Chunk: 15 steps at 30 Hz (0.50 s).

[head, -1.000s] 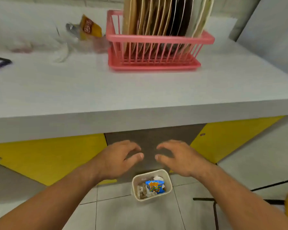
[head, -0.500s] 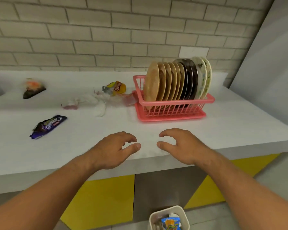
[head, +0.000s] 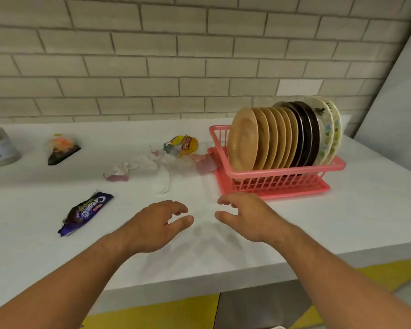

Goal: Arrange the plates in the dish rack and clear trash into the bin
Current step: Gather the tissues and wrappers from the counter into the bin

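Both hands having risen from above the bin to over the counter, left hand and right hand hovering empty with fingers spreading loosely, purple wrapper lying crumpled left of them, clear and yellow trash sitting beyond, tan, dark and floral plates standing upright in the pink dish rack far right.

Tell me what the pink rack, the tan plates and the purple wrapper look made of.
Dish rack: moulded plastic by the look, uniform pink with thick slatted bars. Tan plates: smooth and slightly glossy with a soft highlight, probably melamine or plastic, though glazed ceramic cannot be excluded. Purple wrapper: thin printed film, crinkled and shiny.
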{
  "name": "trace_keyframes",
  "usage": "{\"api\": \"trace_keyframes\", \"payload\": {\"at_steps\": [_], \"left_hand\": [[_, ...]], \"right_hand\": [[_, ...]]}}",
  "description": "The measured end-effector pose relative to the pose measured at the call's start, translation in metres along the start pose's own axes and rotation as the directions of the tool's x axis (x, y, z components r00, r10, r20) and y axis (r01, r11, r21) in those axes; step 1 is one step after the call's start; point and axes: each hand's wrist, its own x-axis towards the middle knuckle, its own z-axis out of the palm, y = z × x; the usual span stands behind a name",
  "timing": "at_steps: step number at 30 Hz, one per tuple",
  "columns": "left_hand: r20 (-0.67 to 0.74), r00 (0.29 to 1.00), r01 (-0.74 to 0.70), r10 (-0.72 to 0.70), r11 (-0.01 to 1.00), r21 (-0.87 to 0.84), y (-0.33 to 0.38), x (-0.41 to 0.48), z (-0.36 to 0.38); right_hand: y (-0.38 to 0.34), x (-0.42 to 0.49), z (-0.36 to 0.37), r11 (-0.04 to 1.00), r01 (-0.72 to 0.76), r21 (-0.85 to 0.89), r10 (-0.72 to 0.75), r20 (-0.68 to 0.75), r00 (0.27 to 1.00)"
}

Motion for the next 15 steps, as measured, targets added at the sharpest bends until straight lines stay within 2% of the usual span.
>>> {"api": "trace_keyframes", "payload": {"at_steps": [5, 9, 15], "left_hand": [[-0.044, 0.993, 0.111, -0.112, 0.993, -0.027, -0.043, 0.022, -0.018], [-0.054, 0.992, 0.116, -0.118, 0.992, -0.044, -0.065, 0.040, -0.025], [-0.002, 0.996, 0.085, -0.085, 0.996, 0.034, -0.102, 0.057, -0.035]], "right_hand": [[-0.015, 0.058, 0.013, 0.998, 0.057, -0.014, -0.056, 0.050, 0.997], [-0.022, 0.085, 0.026, 0.999, 0.052, -0.017, -0.051, 0.066, 0.997], [-0.035, 0.107, 0.046, 1.000, -0.014, -0.017, 0.016, 0.084, 0.996]]}}
